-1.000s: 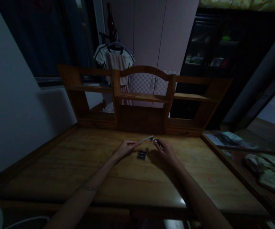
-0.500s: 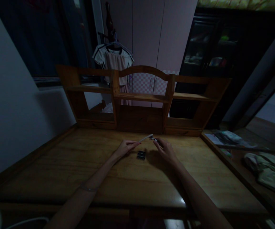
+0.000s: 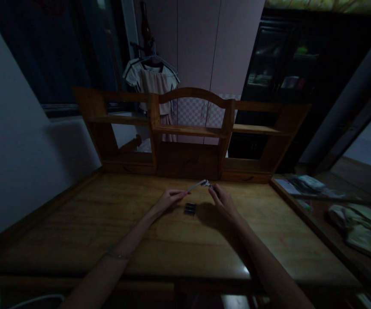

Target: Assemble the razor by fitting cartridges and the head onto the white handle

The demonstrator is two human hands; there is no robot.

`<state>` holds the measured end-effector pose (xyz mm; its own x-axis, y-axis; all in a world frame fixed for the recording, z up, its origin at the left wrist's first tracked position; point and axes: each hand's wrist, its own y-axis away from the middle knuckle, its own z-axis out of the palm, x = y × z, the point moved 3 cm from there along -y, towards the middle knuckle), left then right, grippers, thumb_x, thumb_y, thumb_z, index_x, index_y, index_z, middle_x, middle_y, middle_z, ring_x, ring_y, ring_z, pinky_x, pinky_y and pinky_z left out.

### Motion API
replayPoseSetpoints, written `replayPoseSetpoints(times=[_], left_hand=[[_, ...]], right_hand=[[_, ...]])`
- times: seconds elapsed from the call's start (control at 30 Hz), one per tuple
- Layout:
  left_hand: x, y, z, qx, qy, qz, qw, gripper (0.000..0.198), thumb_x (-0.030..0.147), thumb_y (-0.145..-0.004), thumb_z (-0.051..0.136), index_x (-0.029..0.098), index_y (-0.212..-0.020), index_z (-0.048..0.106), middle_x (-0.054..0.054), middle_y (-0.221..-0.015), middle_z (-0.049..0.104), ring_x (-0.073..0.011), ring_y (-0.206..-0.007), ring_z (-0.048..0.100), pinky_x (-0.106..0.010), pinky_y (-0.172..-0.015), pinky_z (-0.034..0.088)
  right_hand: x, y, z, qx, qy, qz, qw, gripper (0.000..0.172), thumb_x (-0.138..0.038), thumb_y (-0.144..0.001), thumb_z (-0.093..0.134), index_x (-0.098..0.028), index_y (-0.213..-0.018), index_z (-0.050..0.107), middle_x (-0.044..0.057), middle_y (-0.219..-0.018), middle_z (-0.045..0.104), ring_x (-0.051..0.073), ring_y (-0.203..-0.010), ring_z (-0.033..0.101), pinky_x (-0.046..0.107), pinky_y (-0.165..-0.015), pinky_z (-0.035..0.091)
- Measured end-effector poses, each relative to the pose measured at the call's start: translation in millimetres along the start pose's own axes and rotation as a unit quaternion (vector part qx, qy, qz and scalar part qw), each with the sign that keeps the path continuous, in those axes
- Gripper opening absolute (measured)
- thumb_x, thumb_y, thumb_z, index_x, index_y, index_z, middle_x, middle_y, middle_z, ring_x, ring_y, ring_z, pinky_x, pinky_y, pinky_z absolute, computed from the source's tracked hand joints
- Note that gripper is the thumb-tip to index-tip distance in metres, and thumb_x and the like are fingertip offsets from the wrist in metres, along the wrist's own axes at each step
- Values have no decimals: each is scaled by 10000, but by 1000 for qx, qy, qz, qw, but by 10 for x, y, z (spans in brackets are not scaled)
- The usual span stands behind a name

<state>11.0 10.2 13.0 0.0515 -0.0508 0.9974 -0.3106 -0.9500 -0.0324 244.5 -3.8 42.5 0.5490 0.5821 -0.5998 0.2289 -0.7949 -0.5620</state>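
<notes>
The left hand [image 3: 169,199] pinches a white stick [image 3: 195,186] by its left end, apparently steadying it above the desk [image 3: 108,223] while the right hand [image 3: 225,204] pinches its far tip, over a dark block [image 3: 190,209].

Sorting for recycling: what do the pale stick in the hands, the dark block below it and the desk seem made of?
Stick: probably plastic, smooth and pale, with a glinting, maybe metal tip. Block: dark, matte; plastic perhaps, too dim to tell. Desk: varnished wood; grain and a glare patch show.
</notes>
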Motion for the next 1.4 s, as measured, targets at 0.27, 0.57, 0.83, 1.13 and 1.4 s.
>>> replayPoseSetpoints(times=[0.27,0.57,0.83,1.13,1.4], left_hand=[[20,57,82,-76,25,-24,996,514,502,-777,584,103,-1095,643,47,-582,400,-15,-368,257,-189,-367,122],[23,65,85,-88,-4,-19,996,579,538,-762,578,86,-1119,632,23,-593,459,-29,-382,327,-181,-369,161],[-45,0,66,-79,-45,22,996,617,574,-756,569,77,-1114,644,45,-512,405,-43,-394,304,-189,-396,198],[-88,-4,89,-75,-47,37,995,620,570,-754,578,76,-1123,643,26,-528,427,-59,-431,337,-194,-428,256],[-48,32,133,-97,-63,33,993,595,552,-765,577,82,-1122,651,3,-553,463,-67,-466,346,-193,-445,249]], right_hand=[[-39,12,-4,-19,-12,-7,1000,254,-406,-951,360,-213,-862,499,5,-759,550,150,-681,512,248,-626,360],[-7,44,26,-46,-40,15,998,294,-440,-950,335,-219,-829,485,-6,-710,522,150,-645,500,254,-613,360],[7,75,59,-70,-70,24,995,353,-446,-960,283,-210,-803,494,-8,-691,529,142,-640,497,252,-627,371],[-29,82,52,-72,-80,21,994,375,-434,-968,257,-208,-778,489,-2,-691,522,144,-644,493,260,-635,370],[-92,91,32,-53,-44,6,998,253,-412,-942,347,-219,-942,509,20,-788,570,171,-710,519,274,-634,375]])
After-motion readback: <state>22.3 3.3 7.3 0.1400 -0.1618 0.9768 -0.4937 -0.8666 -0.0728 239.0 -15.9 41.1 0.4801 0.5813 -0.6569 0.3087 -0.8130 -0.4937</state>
